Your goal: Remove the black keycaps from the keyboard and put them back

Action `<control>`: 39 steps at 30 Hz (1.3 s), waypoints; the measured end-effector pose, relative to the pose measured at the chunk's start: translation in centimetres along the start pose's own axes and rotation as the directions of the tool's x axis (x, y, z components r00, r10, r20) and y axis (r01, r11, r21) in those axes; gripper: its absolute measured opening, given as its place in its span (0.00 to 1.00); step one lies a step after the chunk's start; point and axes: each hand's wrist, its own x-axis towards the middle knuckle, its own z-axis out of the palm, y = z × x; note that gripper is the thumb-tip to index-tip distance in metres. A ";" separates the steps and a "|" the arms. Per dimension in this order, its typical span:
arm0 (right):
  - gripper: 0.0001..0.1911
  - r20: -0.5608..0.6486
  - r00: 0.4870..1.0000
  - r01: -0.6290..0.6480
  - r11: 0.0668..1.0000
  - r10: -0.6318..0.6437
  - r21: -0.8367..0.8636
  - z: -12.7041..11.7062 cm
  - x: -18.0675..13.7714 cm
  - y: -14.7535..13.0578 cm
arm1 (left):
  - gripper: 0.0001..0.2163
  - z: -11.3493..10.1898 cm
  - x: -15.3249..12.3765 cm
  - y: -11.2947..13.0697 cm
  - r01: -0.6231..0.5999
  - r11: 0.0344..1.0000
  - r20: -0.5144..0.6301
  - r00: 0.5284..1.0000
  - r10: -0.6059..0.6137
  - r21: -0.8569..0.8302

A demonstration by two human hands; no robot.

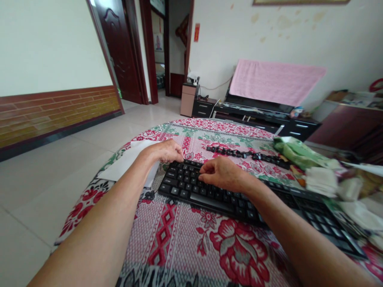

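Observation:
A black keyboard [239, 199] lies across a round table covered with a red floral cloth [191, 243]. My left hand [166, 151] rests curled at the keyboard's far left corner, fingers bent down onto its edge. My right hand [221, 173] sits on the upper key rows with fingertips pinched together on a key; what they hold is too small to see. Behind the keyboard, a row of loose black keycaps [248, 154] lies on the cloth.
A white sheet of paper [128, 161] lies at the table's left edge. Green packaging [296, 153] and white tissues [321, 179] clutter the right side. Beyond stand a dark cabinet [269, 115] with a pink cloth [275, 81] draped over something, and an open doorway.

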 end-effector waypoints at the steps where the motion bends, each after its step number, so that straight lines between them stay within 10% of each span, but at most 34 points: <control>1: 0.12 0.015 1.000 -0.003 1.000 0.003 -0.004 0.1 0.0 0.0 | 0.13 -0.1 0.0 0.2 -0.038 0.999 -0.017 0.999 0.038 0.011; 19: 0.12 0.133 0.991 0.045 0.963 -0.009 -0.265 -0.9 0.8 -1.5 | 0.15 1.2 0.1 3.1 -0.152 0.988 0.205 0.969 0.140 0.041; 39: 0.15 0.174 0.983 0.102 0.960 -0.058 -0.259 -1.0 1.4 -0.3 | 0.18 1.6 -0.1 4.5 -0.113 0.983 0.164 0.982 0.089 0.142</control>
